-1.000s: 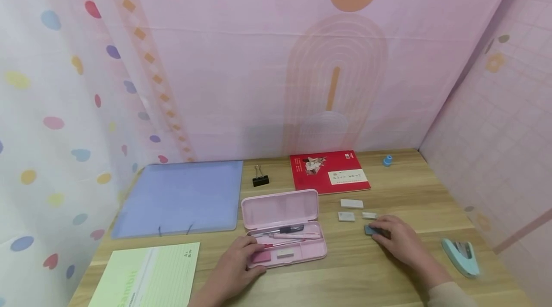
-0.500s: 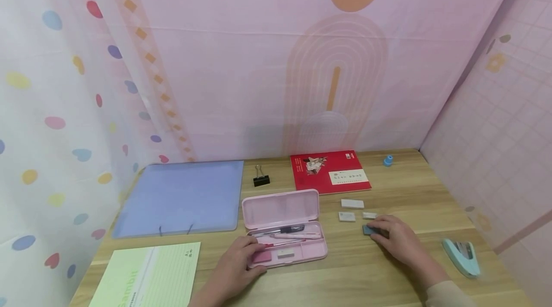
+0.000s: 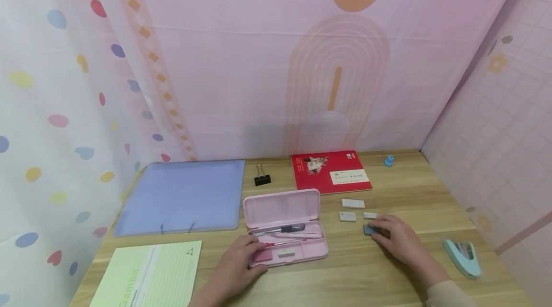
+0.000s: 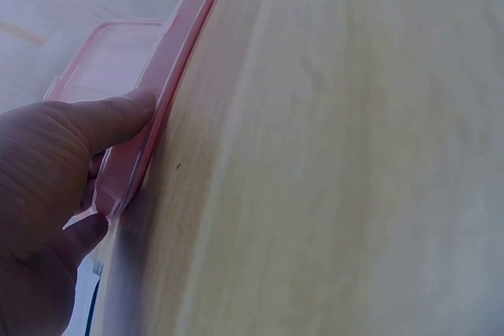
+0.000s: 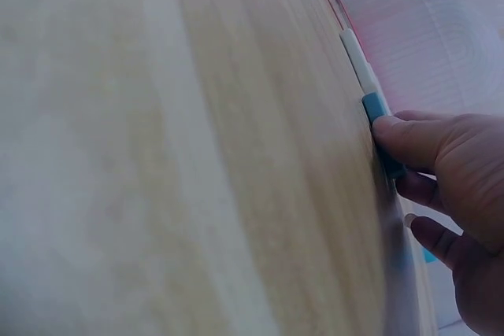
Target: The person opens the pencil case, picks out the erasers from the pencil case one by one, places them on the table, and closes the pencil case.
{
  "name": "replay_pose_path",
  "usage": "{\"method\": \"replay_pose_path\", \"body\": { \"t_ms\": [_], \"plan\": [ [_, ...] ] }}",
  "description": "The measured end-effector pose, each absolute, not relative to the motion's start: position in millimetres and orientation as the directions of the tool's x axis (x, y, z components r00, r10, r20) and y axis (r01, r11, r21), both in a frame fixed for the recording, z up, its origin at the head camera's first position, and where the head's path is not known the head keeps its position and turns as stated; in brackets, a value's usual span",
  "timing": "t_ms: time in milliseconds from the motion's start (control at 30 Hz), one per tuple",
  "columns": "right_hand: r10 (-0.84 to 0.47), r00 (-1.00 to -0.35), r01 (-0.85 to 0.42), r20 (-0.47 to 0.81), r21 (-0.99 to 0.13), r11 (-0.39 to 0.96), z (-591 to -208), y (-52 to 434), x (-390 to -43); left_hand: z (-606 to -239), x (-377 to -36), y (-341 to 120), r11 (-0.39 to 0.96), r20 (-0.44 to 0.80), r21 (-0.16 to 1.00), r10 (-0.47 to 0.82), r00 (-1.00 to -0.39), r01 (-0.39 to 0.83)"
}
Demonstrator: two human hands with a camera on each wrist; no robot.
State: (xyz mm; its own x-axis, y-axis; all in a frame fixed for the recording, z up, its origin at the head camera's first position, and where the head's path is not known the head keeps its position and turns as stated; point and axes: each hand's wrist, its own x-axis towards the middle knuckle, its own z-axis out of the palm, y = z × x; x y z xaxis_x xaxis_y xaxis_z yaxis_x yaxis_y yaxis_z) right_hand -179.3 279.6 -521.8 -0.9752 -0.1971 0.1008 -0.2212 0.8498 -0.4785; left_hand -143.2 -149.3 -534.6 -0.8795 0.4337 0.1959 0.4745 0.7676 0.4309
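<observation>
A pink pencil case point(image 3: 314, 249) lies with its lid up in the head view. It holds a black pen point(image 3: 293, 228), a pink pen point(image 3: 297, 235), a red pen point(image 3: 297, 241), a pink eraser point(image 3: 263, 256) and a whitish eraser point(image 3: 286, 252). My left hand point(image 3: 235, 266) grips the case's left end, thumb along the front wall point(image 4: 169, 60) in the left wrist view. To the right, my right hand point(image 3: 396, 239) pinches a teal-blue eraser point(image 5: 373, 108) at table level, partly covered by the fingers. Whitish erasers point(image 3: 347, 217) lie just beyond that hand.
Behind the case are a black binder clip point(image 3: 262, 180) and a red booklet point(image 3: 310, 185). A blue folder point(image 3: 185, 197) and a green notebook point(image 3: 172, 268) lie left. On the right are a turquoise stapler point(image 3: 461, 261) and a small blue object point(image 3: 389, 161) near the back edge.
The head view has shifted slightly. Both hands stay where they were, the left on the pencil case and the right on the blue eraser.
</observation>
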Motion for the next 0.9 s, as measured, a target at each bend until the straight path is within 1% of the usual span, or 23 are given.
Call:
{"method": "replay_pose_path", "body": {
  "t_ms": [100, 200, 300, 367, 433, 533, 600, 667, 767, 900],
  "plan": [
    [-0.204, -0.968, -0.249, 0.146, -0.475, 0.844, -517.7, 273.5, -177.2, -534.7, -142.5, -149.7, 0.762, 0.239, 0.399, 0.451, -0.86, 0.51],
    [-0.25, -0.943, -0.325, 0.218, -0.452, 0.831, -509.3, 257.3, -175.2, -533.8, -141.2, -152.0, 0.75, 0.304, 0.356, 0.471, -0.828, 0.558],
    [-0.357, -0.887, -0.454, 0.293, -0.409, 0.791, -500.0, 230.6, -174.5, -531.9, -141.0, -156.0, 0.74, 0.363, 0.319, 0.482, -0.797, 0.593],
    [-0.438, -0.845, -0.531, 0.306, -0.391, 0.752, -495.4, 208.2, -173.4, -531.1, -141.7, -158.8, 0.741, 0.384, 0.301, 0.483, -0.787, 0.601],
    [-0.52, -0.799, -0.601, 0.301, -0.386, 0.699, -493.3, 184.0, -172.8, -530.7, -142.6, -161.0, 0.748, 0.381, 0.291, 0.481, -0.79, 0.596],
    [-0.626, -0.736, -0.673, 0.259, -0.384, 0.632, -494.3, 149.5, -172.7, -530.8, -143.8, -162.4, 0.759, 0.355, 0.291, 0.48, -0.802, 0.582],
    [-0.678, -0.693, -0.714, 0.245, -0.369, 0.596, -497.6, 131.5, -174.1, -531.2, -144.4, -162.1, 0.762, 0.337, 0.292, 0.483, -0.808, 0.578],
    [-0.714, -0.663, -0.738, 0.227, -0.359, 0.571, -501.1, 118.5, -175.5, -532.1, -144.6, -161.3, 0.763, 0.323, 0.294, 0.487, -0.811, 0.575],
    [-0.738, -0.645, -0.749, 0.197, -0.354, 0.56, -506.5, 106.2, -178.0, -532.6, -144.5, -160.4, 0.759, 0.332, 0.294, 0.489, -0.806, 0.581],
    [-0.748, -0.647, -0.739, 0.147, -0.361, 0.569, -510.9, 98.1, -181.8, -532.5, -144.2, -160.6, 0.755, 0.351, 0.293, 0.486, -0.8, 0.587]
  ]
}}
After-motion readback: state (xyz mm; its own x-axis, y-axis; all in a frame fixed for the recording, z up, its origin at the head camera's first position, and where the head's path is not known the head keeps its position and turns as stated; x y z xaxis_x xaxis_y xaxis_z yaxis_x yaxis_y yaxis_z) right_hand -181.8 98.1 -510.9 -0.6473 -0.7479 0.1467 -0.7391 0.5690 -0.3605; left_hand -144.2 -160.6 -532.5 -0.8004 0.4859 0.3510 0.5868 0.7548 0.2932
